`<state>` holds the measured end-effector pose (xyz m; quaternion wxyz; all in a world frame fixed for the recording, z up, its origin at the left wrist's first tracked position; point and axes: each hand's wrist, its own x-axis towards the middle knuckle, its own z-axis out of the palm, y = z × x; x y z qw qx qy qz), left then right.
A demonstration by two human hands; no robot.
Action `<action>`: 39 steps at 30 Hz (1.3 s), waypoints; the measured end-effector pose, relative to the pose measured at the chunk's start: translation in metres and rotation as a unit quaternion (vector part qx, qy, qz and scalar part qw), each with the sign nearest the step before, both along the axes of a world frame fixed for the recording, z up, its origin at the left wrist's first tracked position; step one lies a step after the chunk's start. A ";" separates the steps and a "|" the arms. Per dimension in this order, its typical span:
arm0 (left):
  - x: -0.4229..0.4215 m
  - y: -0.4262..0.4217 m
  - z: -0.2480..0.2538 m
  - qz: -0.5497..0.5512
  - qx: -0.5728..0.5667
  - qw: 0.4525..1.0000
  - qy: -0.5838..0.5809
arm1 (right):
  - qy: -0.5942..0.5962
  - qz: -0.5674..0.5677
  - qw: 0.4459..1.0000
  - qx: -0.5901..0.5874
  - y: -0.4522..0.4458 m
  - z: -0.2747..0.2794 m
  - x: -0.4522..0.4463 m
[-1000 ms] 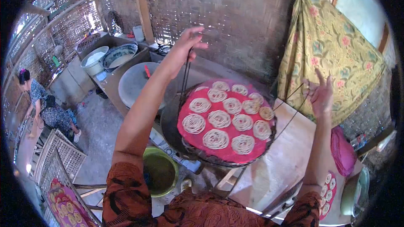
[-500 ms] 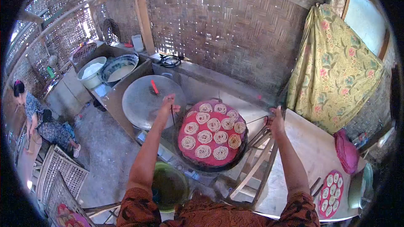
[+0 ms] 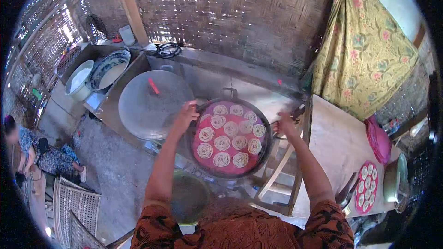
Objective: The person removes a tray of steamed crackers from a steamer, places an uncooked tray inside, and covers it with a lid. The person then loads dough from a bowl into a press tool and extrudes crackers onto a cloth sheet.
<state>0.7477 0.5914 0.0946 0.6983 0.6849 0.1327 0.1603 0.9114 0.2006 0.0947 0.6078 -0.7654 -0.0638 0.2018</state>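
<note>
A round pink tray (image 3: pixel 230 151) carries several pale noodle nests (image 3: pixel 230 128) laid out in rows. It sits inside a large dark pan (image 3: pixel 265 154), whose rim shows around it. My left hand (image 3: pixel 186 115) is at the pan's upper left edge, fingers closed on a thin dark cord that is hard to see now. Across the pan, my right hand (image 3: pixel 287 123) is beside the right rim, smeared by motion. A dark strand is near its fingers, but its grip is unclear.
Left of the pan lies a big grey lid (image 3: pixel 152 103) with a red handle. A green tub (image 3: pixel 187 223) stands below. On the right table (image 3: pixel 330 152) is another pink tray (image 3: pixel 367 186) of nests. A person (image 3: pixel 50 159) bends at far left; basins (image 3: pixel 110 71) stand beyond.
The pink tray has gone lower into the pan, so more rim shows. Both hands have come down closer to the rim, the right one moving inward. The camera view has shifted.
</note>
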 end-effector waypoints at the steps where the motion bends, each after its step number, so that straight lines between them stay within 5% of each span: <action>1: 0.003 -0.023 0.013 -0.059 0.147 0.987 0.013 | -0.331 0.110 0.928 -0.134 0.010 -0.040 0.023; 2: 0.009 -0.045 0.021 -0.118 0.290 0.949 0.022 | -0.612 0.208 0.721 -0.251 0.019 -0.081 0.047; 3: 0.023 -0.060 0.015 -0.126 0.291 0.948 0.023 | -0.512 0.272 0.742 -0.337 0.038 -0.060 0.035; 5: 0.057 -0.084 -0.002 -0.337 0.609 0.704 0.141 | -0.373 0.363 0.724 -0.453 0.097 -0.005 0.000; 6: 0.062 -0.093 0.019 -0.343 0.614 0.698 0.137 | -0.344 0.395 0.698 -0.489 0.111 0.015 -0.008; 7: 0.060 -0.103 0.057 -0.319 0.559 0.753 0.136 | -0.341 0.387 0.704 -0.489 0.108 0.039 -0.015; 9: 0.070 -0.094 0.097 -0.255 0.453 0.849 0.092 | -0.329 0.261 0.845 -0.333 0.099 0.092 -0.039; 12: 0.077 0.009 0.124 -0.120 0.313 0.942 0.009 | -0.285 0.167 0.932 -0.149 0.023 0.148 -0.073; 13: 0.074 0.051 0.123 -0.031 0.206 0.978 0.016 | -0.189 0.118 0.971 -0.090 -0.009 0.155 -0.082; 14: 0.073 0.096 0.115 0.060 0.112 0.992 0.016 | -0.228 0.101 0.959 -0.134 -0.035 0.195 -0.109; 15: 0.074 0.141 0.096 0.141 0.068 0.987 0.016 | -0.308 0.072 0.940 -0.129 -0.073 0.186 -0.113; 17: 0.095 0.274 0.008 0.277 0.431 0.858 0.046 | -0.219 -0.022 0.974 -0.050 -0.136 0.195 -0.144; 19: 0.088 0.272 -0.044 0.451 0.394 0.801 0.031 | -0.201 -0.166 0.962 -0.088 -0.200 0.194 -0.180; 21: 0.081 0.297 -0.070 0.259 0.239 0.928 0.120 | -0.141 -0.284 0.943 -0.104 -0.270 0.188 -0.209; 23: 0.081 0.318 -0.092 0.035 0.112 0.985 0.130 | -0.148 -0.398 0.896 -0.131 -0.339 0.172 -0.248; 26: 0.088 0.302 -0.116 0.094 0.082 0.991 -0.037 | -0.120 -0.494 0.857 -0.092 -0.420 0.144 -0.312; 27: 0.079 0.267 -0.091 0.180 -0.140 0.974 0.003 | -0.093 -0.534 0.838 -0.067 -0.444 0.135 -0.334; 29: 0.086 0.271 -0.085 0.207 -0.250 0.946 0.023 | -0.107 -0.577 0.809 -0.017 -0.469 0.118 -0.371; 34: 0.083 0.228 -0.054 0.271 -0.042 0.962 0.013 | -0.056 -0.664 0.746 0.001 -0.526 0.055 -0.445; 39: 0.067 0.177 0.018 0.115 -0.121 0.984 -0.062 | -0.045 -0.664 0.747 0.011 -0.525 0.013 -0.484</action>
